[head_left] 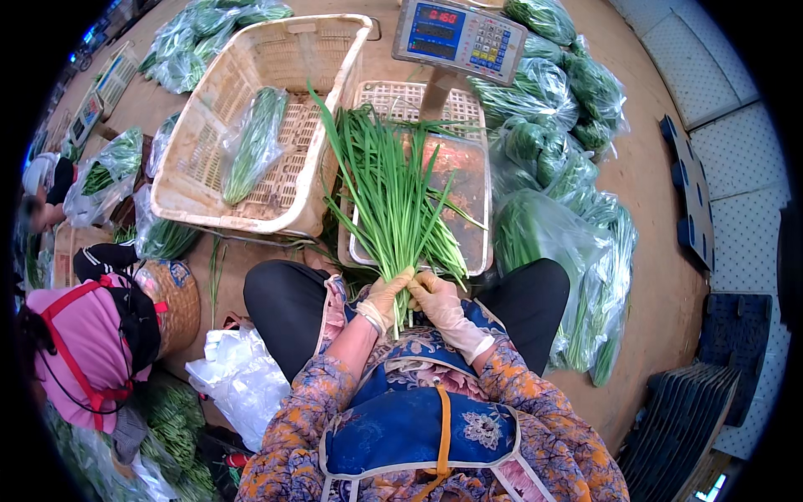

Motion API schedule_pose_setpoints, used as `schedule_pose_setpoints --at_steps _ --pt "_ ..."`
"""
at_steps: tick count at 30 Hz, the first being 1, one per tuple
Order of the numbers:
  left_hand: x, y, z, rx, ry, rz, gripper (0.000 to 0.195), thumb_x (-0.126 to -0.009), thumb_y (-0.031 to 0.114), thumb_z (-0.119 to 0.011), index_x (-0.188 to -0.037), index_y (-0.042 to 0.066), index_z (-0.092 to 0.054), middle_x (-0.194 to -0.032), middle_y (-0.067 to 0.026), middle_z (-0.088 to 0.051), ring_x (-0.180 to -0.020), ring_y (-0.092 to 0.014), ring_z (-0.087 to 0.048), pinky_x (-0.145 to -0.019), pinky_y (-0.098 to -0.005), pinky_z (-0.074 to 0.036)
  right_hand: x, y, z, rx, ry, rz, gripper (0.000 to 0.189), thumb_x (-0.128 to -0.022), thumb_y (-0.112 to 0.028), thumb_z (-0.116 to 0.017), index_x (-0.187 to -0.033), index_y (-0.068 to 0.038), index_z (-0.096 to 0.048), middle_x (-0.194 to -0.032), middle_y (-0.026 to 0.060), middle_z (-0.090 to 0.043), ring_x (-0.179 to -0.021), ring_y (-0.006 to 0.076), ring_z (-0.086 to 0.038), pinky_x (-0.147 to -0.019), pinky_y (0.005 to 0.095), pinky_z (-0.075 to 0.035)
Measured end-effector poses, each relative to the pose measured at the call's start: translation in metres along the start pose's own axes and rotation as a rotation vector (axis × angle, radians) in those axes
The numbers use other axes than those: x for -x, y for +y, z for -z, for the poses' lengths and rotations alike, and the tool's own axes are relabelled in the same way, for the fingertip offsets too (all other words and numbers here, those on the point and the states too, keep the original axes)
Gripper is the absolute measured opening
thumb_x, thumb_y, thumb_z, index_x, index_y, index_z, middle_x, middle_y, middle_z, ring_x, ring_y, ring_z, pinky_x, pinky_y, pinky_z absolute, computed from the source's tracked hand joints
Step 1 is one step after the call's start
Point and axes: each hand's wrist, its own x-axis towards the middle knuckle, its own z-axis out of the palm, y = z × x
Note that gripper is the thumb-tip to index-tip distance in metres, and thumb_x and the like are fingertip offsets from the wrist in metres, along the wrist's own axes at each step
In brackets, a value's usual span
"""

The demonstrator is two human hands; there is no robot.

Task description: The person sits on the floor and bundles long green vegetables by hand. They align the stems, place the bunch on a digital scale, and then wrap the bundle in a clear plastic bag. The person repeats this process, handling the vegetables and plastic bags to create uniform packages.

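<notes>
My gloved left hand [384,299] is closed around the pale stem ends of a bunch of long green leaves [390,207], which look like garlic chives. My gloved right hand [440,304] grips the same stems from the other side, its fingers touching them. The leaf tips fan out over the metal platform of a digital scale [467,169]. More loose chives [446,246] lie on that platform beneath the bunch. The scale's lit display [439,28] stands on a post behind it. To the left, a plastic crate [301,213] holds one bagged bunch [256,147].
Bagged greens [542,232] are piled to the right of the scale. White plastic bags [241,379] lie left of my knee. A person in pink [75,351] sits at the left by a woven basket [179,307]. Dark blue pallets [680,427] stand at the lower right.
</notes>
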Motion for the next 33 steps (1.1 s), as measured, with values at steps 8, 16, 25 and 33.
schedule_pose_setpoints --at_steps 8,16,25,33 --pt "-0.022 -0.019 0.031 -0.145 0.248 -0.160 0.023 -0.084 0.008 -0.057 -0.105 0.002 -0.057 -0.091 -0.0072 -0.062 -0.076 -0.018 -0.060 -0.065 -0.0298 -0.051 0.011 -0.009 0.000 0.401 0.003 0.485 0.018 -0.084 -0.018 -0.060 -0.086 -0.001 -0.059 -0.069 0.0047 -0.057 -0.057 0.0108 -0.054 -0.051 0.0240 -0.043" --pt "-0.017 -0.012 0.025 -0.141 0.174 -0.067 0.014 -0.084 0.015 -0.059 -0.095 0.005 -0.058 -0.078 -0.0052 -0.060 -0.066 -0.016 -0.057 -0.058 -0.0302 -0.050 0.043 -0.050 0.003 -0.043 -0.267 0.165 0.013 -0.084 -0.014 -0.059 -0.084 -0.001 -0.061 -0.072 0.0049 -0.059 -0.058 0.0097 -0.054 -0.053 0.0236 -0.044" --pt "-0.009 -0.006 0.021 -0.181 0.267 0.010 0.019 -0.085 0.022 -0.058 -0.097 0.008 -0.057 -0.078 -0.0085 -0.064 -0.062 -0.018 -0.062 -0.049 -0.0286 -0.049 0.070 -0.061 0.076 -0.667 -0.541 -0.012 0.023 -0.087 -0.020 -0.054 -0.086 0.003 -0.059 -0.079 0.0141 -0.063 -0.064 0.0136 -0.059 -0.058 0.0220 -0.047" --pt "-0.013 -0.005 0.028 -0.051 0.158 0.056 0.028 -0.090 0.030 -0.045 -0.098 0.006 -0.057 -0.079 -0.0109 -0.064 -0.066 -0.022 -0.063 -0.053 -0.0321 -0.050 0.008 -0.014 0.056 0.710 -0.243 0.238 0.032 -0.082 -0.023 -0.054 -0.102 0.000 -0.060 -0.077 0.0110 -0.062 -0.067 0.0179 -0.059 -0.065 0.0288 -0.047"
